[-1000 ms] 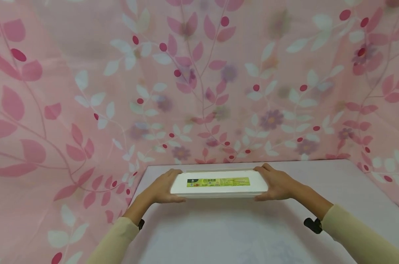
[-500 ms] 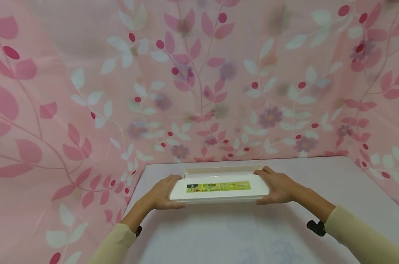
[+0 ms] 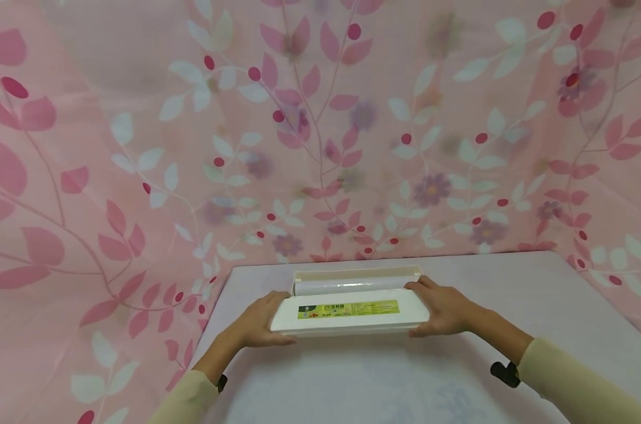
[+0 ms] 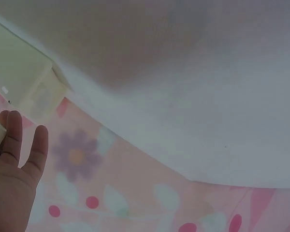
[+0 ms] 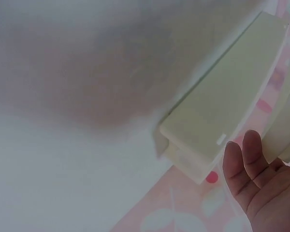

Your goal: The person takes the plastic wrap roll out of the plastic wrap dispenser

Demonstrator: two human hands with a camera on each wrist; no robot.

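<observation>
A white lid (image 3: 347,325) with a green and yellow label spans the space between my two hands. My left hand (image 3: 262,321) grips its left end, thumb at the near edge and fingers at the far edge. At the right end my right hand (image 3: 448,307) holds it the same way. Behind the lid stands the white base of a cling film box (image 5: 222,92), apart from the lid in the right wrist view. A roll of cling film (image 3: 352,285) shows inside the base, its near side hidden by the lid.
The box sits on a table with a pale cloth (image 3: 352,383). A pink curtain (image 3: 320,129) with leaves and flowers hangs behind the table and along its sides. A dark wrist device (image 3: 505,374) shows by the right sleeve.
Both hands have moved toward the body with the lid, lowering in the head view. The base behind it and the roll inside have come into sight.
</observation>
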